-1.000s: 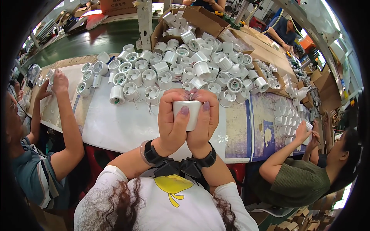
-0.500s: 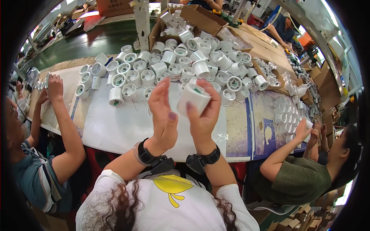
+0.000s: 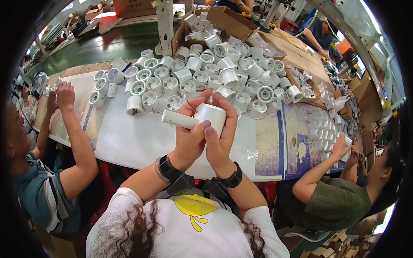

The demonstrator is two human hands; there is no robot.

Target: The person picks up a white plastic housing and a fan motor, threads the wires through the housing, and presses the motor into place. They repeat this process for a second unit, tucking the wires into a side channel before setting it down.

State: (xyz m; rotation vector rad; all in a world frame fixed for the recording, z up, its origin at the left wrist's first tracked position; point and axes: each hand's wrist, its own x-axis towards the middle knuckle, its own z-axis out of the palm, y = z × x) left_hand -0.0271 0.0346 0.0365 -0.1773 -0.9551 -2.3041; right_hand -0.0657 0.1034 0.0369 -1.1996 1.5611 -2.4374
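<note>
Grasped a white fan housing [image 3: 212, 117] with left hand [image 3: 188, 141] and right hand [image 3: 223, 144], above the white tabletop [image 3: 124, 138].
Perhaps risked pinching the dark wire [image 3: 191, 106] — through squeezing beside the tubular handle [image 3: 178, 119].

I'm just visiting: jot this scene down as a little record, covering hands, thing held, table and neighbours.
Left hand: gripping the held piece, thumb in front
Right hand: gripping the same piece
Thing held: smooth white plastic cylinder with a round white tube extending leftward
Table: pale flat worktop
On it: heaped white plastic housings, several showing fan blades
Behind: open brown cardboard box
Neighbours: one person on each side, hands raised
</note>
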